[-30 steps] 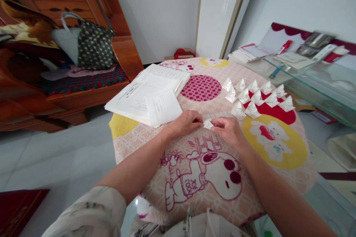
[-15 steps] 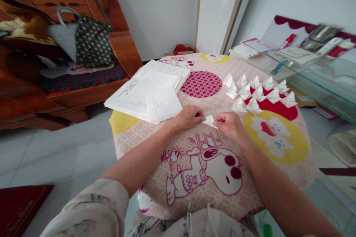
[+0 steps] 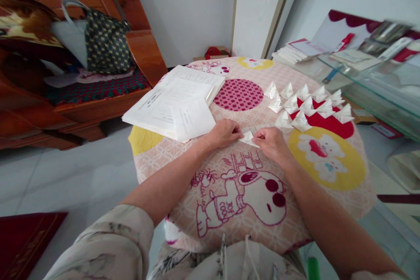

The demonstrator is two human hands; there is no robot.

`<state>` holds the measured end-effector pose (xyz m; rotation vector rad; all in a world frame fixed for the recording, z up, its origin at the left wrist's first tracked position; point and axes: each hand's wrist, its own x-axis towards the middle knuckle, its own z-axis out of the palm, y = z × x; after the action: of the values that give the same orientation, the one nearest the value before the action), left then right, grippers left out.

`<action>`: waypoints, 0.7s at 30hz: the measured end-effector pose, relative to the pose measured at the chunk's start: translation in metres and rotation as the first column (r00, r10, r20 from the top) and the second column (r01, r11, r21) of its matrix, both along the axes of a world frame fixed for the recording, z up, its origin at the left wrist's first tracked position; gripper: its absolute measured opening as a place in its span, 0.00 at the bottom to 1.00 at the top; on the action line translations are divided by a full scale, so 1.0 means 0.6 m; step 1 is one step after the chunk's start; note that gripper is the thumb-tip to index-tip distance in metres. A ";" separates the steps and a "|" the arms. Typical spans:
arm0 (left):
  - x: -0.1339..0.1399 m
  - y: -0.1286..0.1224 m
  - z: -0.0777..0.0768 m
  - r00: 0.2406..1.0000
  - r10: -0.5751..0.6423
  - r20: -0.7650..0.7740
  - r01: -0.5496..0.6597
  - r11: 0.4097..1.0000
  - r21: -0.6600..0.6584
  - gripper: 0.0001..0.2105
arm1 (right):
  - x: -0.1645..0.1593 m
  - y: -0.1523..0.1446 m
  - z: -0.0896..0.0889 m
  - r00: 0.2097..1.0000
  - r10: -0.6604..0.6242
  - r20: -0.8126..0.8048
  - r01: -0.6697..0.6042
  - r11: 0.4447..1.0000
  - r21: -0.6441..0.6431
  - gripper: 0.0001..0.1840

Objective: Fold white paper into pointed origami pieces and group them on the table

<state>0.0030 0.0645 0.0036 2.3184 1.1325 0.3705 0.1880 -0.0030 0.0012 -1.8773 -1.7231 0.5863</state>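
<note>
Between my hands is a small piece of folded white paper, lying low over the patterned tablecloth. My left hand pinches its left end, with the fingertips closed together. On the right end, my right hand grips the paper between thumb and fingers. Several folded paper pieces with pointed tips stand in rows to the right, beyond my right hand. A stack of printed sheets lies left of my left hand, with a smaller loose sheet on top near my wrist.
A glass shelf at the right holds metal bowls and a red marker. More papers are stacked beside it. At the left stands a wooden bench with a dark patterned bag. A dark red board is at lower left.
The view has shifted slightly, so most things appear a little higher. Both hands keep their hold on the folded paper, with hardly any movement.
</note>
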 end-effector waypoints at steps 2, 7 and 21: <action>0.001 -0.001 0.002 1.000 0.004 -0.012 -0.004 1.000 0.001 0.08 | -0.002 0.000 0.003 1.000 -0.006 0.011 0.006 1.000 -0.005 0.06; 0.003 -0.003 0.005 1.000 0.018 -0.022 -0.018 0.999 0.030 0.08 | -0.005 -0.001 0.007 0.999 0.003 0.046 -0.003 1.000 -0.006 0.07; 0.010 0.000 0.003 0.992 0.020 -0.127 -0.012 0.998 0.069 0.10 | -0.005 0.000 0.004 0.998 0.001 0.070 -0.001 1.000 0.003 0.07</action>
<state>0.0093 0.0642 0.0054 2.4234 1.2174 0.2735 0.1853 -0.0033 0.0037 -1.9153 -1.7681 0.5237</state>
